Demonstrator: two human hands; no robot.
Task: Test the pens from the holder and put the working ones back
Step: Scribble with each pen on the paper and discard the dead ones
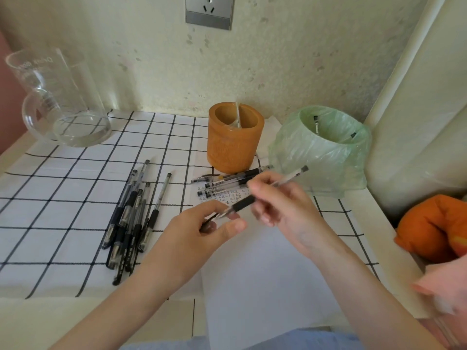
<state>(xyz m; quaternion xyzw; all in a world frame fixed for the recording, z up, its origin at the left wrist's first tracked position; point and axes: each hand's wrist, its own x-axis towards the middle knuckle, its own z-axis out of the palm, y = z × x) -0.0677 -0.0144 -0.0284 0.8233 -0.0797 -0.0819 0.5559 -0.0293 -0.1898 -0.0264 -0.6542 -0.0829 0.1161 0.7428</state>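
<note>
Holder (232,152): orange, upright at the back of the checked cloth (63,198); only a pale, clear strip (238,117) leans inside, and no pens show in it.
Bin (316,157): lined with a green bag, just right of the holder; two pen ends (316,123) stick up inside.
Beaker (58,97): clear glass, far left, nothing seen inside.
Pen (242,204): held in the air above the white sheet (252,274), tilted, rear end toward the bin and tip toward the left hand.
Right hand (285,210): fingers curled round the barrel of the pen.
Left hand (199,228): thumb and fingers pinch the tip end; a small dark piece lies under the fingers, but I cannot tell what it is.
Pen pile (134,215): loose on the cloth, left of both hands.
Pen row (227,183): lies at the holder's foot on a marked slip (227,197), just beyond the hands.
</note>
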